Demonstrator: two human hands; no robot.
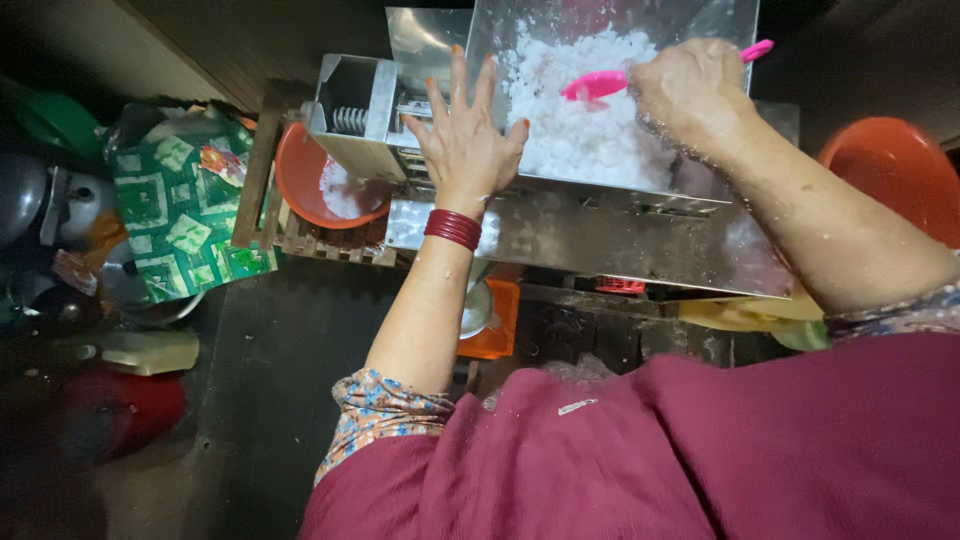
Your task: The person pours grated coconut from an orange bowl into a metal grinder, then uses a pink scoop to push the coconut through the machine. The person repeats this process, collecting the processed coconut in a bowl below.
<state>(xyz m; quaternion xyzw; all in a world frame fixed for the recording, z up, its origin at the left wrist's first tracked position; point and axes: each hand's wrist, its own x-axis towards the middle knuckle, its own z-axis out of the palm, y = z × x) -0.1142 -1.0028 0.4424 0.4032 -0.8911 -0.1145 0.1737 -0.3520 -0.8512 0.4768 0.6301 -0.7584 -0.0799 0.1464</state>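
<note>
1. Head view: the left hand (pixel 465 135) lies flat, fingers spread, on the rim of the steel hopper (pixel 600 215), holding nothing
2. The right hand (pixel 692 95) is clenched round a pink scoop (pixel 592 86) in the white mash (pixel 575 120)
3. An orange bowl (pixel 312 180) sits under the chute, left
4. A green patterned package (pixel 185 205) lies further left

The left hand (pixel 465 135) is open and flat, fingers spread and pointing far, its forearm stretched straight out with red bangles at the wrist. The right hand (pixel 693 92) is curled into a closed grip, knuckles up, wet and flecked with white. Its forearm comes in from the near right, bent at the elbow.
</note>
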